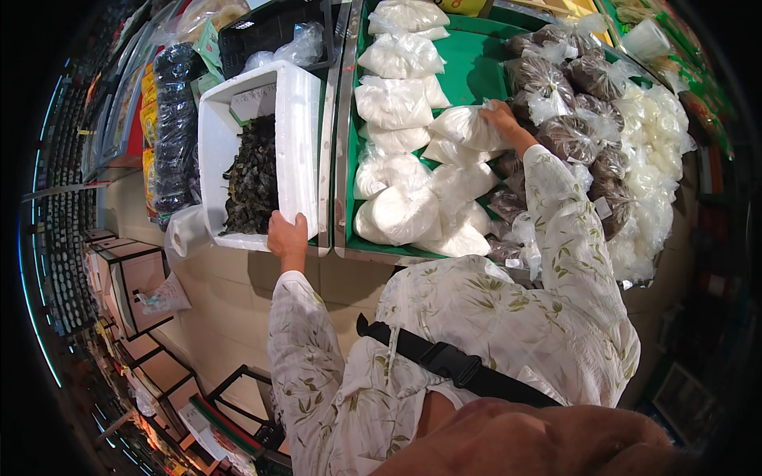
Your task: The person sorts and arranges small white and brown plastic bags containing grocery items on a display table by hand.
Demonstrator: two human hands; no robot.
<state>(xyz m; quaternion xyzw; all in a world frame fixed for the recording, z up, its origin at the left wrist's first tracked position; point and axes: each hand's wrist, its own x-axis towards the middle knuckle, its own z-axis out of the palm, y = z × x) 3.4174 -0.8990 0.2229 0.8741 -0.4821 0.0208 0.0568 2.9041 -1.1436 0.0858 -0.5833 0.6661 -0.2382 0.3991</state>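
clear bag of white filling point(460, 127), lying on the green tray on top of similar bags: the right hand point(498, 117) has its right end, fingers closed narrowly on the plastic there; whether the bag is lifted off the bags beneath, i cannot tell. the left hand point(288, 236) is well apart from it, over on the white foam box point(298, 159), fingers bent over the near rim toward its right corner (how firmly it grips, i cannot tell). inside that box lies a heap of dark, dried-looking pieces point(252, 182), with a paper sign point(254, 103) standing toward the far end. the green tray point(480, 51) sits just to the right of the box, and a column of white-filled bags point(393, 103) runs along its left side. to the right of the held bag are bags with dark contents point(567, 139), and past those, a pile of pale, translucent bags point(647, 151). a white roll point(189, 232) is just beside the box's near left corner, and dark wrapped packs point(175, 119) are stacked left of the box.
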